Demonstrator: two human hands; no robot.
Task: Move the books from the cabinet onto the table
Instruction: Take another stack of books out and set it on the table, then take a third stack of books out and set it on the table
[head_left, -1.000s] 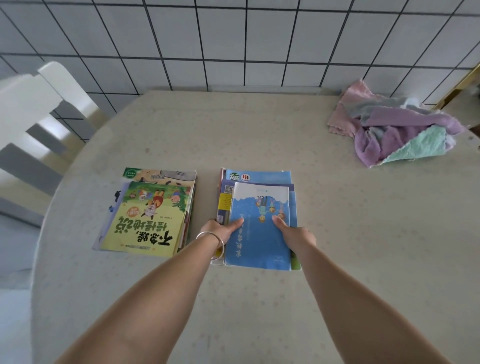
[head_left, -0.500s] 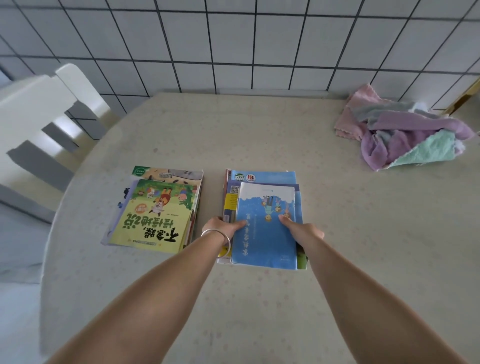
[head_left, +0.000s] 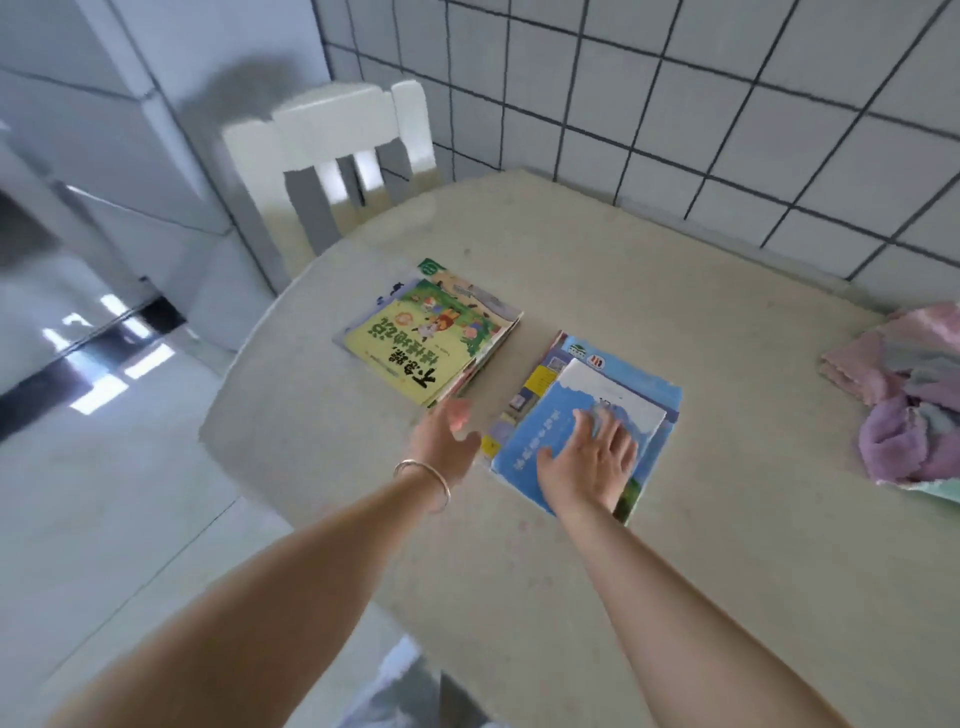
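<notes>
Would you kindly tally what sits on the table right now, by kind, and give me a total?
Book stacks: 2, the yellow-topped stack and the blue-topped stack; the number of books in each cannot be told.
Cloth heaps: 1, the pile of cloths on the right side of the table.
Total: 3

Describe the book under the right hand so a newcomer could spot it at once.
Start at the beige table by the tiled wall; two book stacks lie side by side near its front edge. Take the stack nearer the crumpled cloths. Its top book is light blue with a white band at the far end, with the right hand flat on it, unlike the yellow cartoon book topping the other stack.
</notes>
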